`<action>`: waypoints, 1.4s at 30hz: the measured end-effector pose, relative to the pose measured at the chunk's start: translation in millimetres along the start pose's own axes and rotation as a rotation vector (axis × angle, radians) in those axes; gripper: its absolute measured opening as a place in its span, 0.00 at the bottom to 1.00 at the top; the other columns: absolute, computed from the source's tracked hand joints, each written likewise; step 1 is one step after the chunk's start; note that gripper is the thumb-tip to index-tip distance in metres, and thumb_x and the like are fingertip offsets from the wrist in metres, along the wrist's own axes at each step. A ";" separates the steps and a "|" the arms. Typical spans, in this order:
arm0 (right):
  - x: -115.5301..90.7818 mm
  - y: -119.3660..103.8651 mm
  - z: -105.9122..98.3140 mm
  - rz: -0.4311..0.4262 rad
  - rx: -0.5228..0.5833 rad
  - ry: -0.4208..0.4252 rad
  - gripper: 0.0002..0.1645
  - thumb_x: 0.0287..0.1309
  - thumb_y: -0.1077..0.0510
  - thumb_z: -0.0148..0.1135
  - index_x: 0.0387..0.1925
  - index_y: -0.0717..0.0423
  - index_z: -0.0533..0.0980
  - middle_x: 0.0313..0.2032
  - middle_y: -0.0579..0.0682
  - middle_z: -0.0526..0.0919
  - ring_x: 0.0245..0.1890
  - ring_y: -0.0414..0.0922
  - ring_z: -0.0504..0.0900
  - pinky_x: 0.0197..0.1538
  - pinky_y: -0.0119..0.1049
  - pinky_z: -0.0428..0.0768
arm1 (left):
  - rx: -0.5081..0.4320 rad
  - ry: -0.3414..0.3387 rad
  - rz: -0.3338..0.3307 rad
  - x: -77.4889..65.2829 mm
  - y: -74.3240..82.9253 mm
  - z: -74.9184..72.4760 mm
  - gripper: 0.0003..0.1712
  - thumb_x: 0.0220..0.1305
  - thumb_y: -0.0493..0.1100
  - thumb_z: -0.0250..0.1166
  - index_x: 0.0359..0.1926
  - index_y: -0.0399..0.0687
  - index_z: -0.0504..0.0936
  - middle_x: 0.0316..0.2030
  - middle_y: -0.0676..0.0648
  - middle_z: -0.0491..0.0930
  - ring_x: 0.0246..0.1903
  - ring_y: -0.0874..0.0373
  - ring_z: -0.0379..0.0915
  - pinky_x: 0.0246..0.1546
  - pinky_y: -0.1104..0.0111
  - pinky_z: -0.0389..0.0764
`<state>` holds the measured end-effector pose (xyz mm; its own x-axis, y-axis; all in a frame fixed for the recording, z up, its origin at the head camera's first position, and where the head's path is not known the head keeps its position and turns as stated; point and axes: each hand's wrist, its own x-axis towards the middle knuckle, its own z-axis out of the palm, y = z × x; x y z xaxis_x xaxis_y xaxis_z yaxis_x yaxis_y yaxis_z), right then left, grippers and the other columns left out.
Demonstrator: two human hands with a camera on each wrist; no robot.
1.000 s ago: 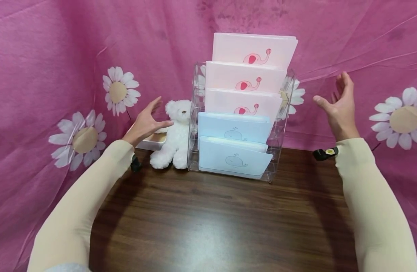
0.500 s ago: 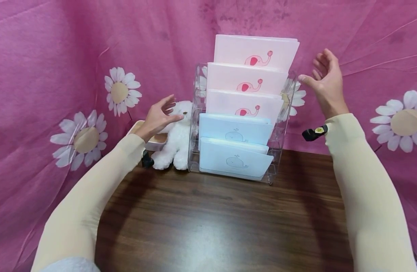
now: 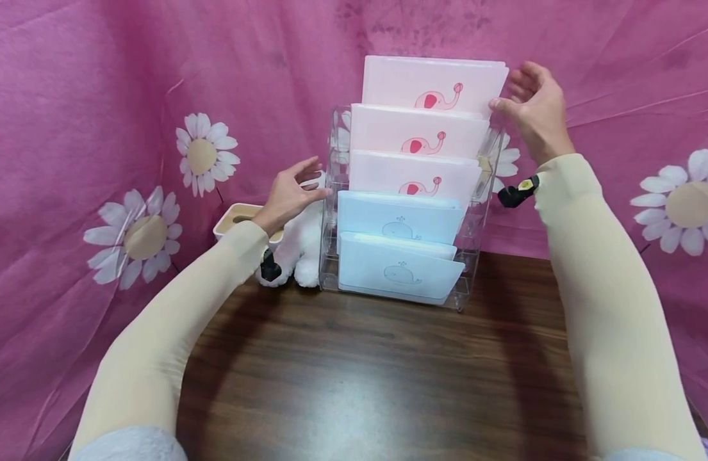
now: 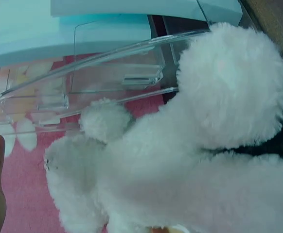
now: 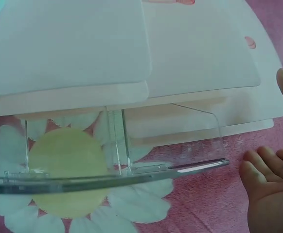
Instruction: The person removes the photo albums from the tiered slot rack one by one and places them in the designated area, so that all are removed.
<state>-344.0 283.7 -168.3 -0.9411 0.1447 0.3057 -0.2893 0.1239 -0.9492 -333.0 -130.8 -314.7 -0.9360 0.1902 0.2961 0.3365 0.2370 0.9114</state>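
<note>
Pink daisy-print cloth [image 3: 284, 70] backs the wooden worktop [image 3: 354, 358], where a clear tiered rack [image 3: 329, 272] holds pink elephant folders [image 3: 382, 131] behind blue whale folders [image 3: 365, 272], probably staggered so each printed front shows. The person's hands flank it, holding nothing: the right hand [image 3: 538, 115], fingers spread, beside the top folders; the left hand [image 3: 292, 198], loosely spread, before the white plush toy [image 3: 309, 240].

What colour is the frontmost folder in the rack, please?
The frontmost folder is pale blue with an outlined whale, best seen in the head view.
</note>
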 end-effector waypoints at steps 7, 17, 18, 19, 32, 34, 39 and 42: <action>11.0 4.1 4.4 0.041 0.124 -0.018 0.53 0.53 0.73 0.71 0.76 0.50 0.57 0.68 0.47 0.73 0.69 0.44 0.74 0.64 0.24 0.78 | 0.010 0.013 0.001 3.6 -0.4 5.6 0.43 0.58 0.38 0.76 0.73 0.44 0.69 0.67 0.41 0.77 0.65 0.48 0.77 0.62 0.63 0.82; 20.4 -0.4 12.0 0.110 0.011 -0.050 0.50 0.51 0.73 0.73 0.73 0.52 0.63 0.45 0.42 0.80 0.44 0.38 0.82 0.39 0.20 0.84 | 0.049 0.040 -0.009 5.2 -4.4 7.7 0.35 0.59 0.36 0.74 0.68 0.45 0.76 0.60 0.38 0.83 0.59 0.45 0.82 0.56 0.63 0.85; 20.6 -1.1 12.5 0.113 -0.024 -0.055 0.49 0.51 0.72 0.74 0.73 0.51 0.63 0.45 0.41 0.79 0.44 0.38 0.82 0.38 0.20 0.84 | 0.061 0.041 -0.011 5.1 -4.5 7.6 0.34 0.60 0.36 0.74 0.68 0.45 0.76 0.59 0.38 0.83 0.58 0.45 0.82 0.55 0.63 0.86; 20.5 -2.0 13.3 0.114 -0.051 -0.063 0.48 0.52 0.71 0.73 0.72 0.51 0.64 0.44 0.41 0.79 0.43 0.37 0.81 0.39 0.21 0.84 | 0.073 0.041 -0.017 4.7 -4.6 7.3 0.34 0.60 0.37 0.73 0.68 0.45 0.76 0.59 0.38 0.83 0.58 0.46 0.83 0.55 0.63 0.86; 22.3 -5.0 22.9 0.100 -0.243 -0.110 0.32 0.53 0.67 0.74 0.53 0.41 0.69 0.39 0.40 0.79 0.35 0.38 0.79 0.30 0.27 0.81 | 0.122 0.058 -0.041 1.1 -6.8 6.0 0.30 0.62 0.38 0.73 0.65 0.45 0.79 0.61 0.42 0.82 0.59 0.51 0.82 0.58 0.61 0.84; 23.0 -6.2 23.1 0.093 -0.303 -0.115 0.30 0.54 0.65 0.75 0.52 0.41 0.69 0.39 0.39 0.79 0.35 0.38 0.78 0.31 0.26 0.80 | 0.114 0.061 -0.037 1.0 -6.6 6.3 0.30 0.62 0.38 0.73 0.65 0.45 0.79 0.61 0.42 0.82 0.59 0.51 0.82 0.58 0.61 0.84; 24.0 -6.6 24.0 0.107 -0.352 -0.126 0.30 0.55 0.61 0.75 0.53 0.40 0.69 0.39 0.38 0.79 0.35 0.38 0.79 0.32 0.26 0.81 | 0.114 0.069 -0.025 0.4 -7.3 5.8 0.30 0.62 0.38 0.72 0.65 0.44 0.79 0.62 0.42 0.81 0.60 0.52 0.82 0.60 0.61 0.83; 24.1 -5.4 24.9 0.117 -0.349 -0.114 0.30 0.55 0.61 0.76 0.53 0.41 0.70 0.39 0.38 0.79 0.35 0.37 0.80 0.32 0.26 0.82 | 0.119 0.072 -0.023 0.1 -8.5 5.7 0.30 0.62 0.37 0.72 0.65 0.44 0.79 0.64 0.43 0.80 0.60 0.52 0.81 0.60 0.61 0.83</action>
<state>-369.5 262.0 -157.8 -0.9833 0.0702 0.1679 -0.1203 0.4422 -0.8888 -335.4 -127.4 -324.1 -0.9472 0.1160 0.2990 0.3207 0.3531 0.8789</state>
